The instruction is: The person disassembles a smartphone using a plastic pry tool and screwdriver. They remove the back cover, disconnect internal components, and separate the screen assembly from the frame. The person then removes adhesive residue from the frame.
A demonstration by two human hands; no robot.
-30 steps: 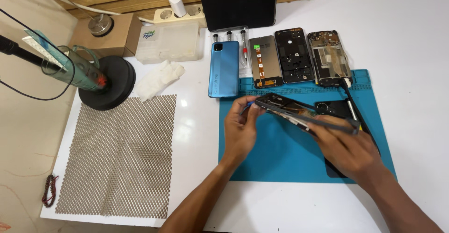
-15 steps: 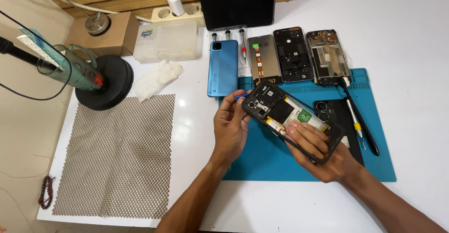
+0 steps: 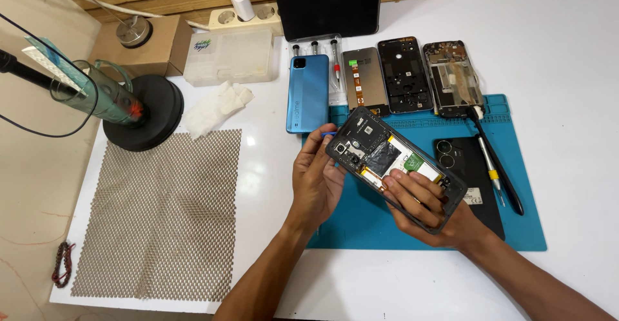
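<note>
An opened black phone (image 3: pixel 387 156) with its back cover off shows its circuit board and battery area. My right hand (image 3: pixel 422 208) cradles it from below at the lower right end, fingers resting on the inside. My left hand (image 3: pixel 316 179) grips its upper left corner by the camera, with a small blue pick just visible at its fingertips. The phone is tilted above a blue work mat (image 3: pixel 516 224).
A blue phone back (image 3: pixel 307 93), a screen part (image 3: pixel 365 79) and two black frames (image 3: pixel 405 75) (image 3: pixel 452 78) lie along the mat's far edge. A black back cover (image 3: pixel 471 173), tweezers and a screwdriver (image 3: pixel 489 166) lie right. A mesh mat (image 3: pixel 167 218), cloth, clear box and a tool stand (image 3: pixel 138 111) are left.
The phone has been turned from edge-on to face up, showing its insides. My right hand moved from on top of it to beneath its lower end; my left hand stays at the upper corner.
</note>
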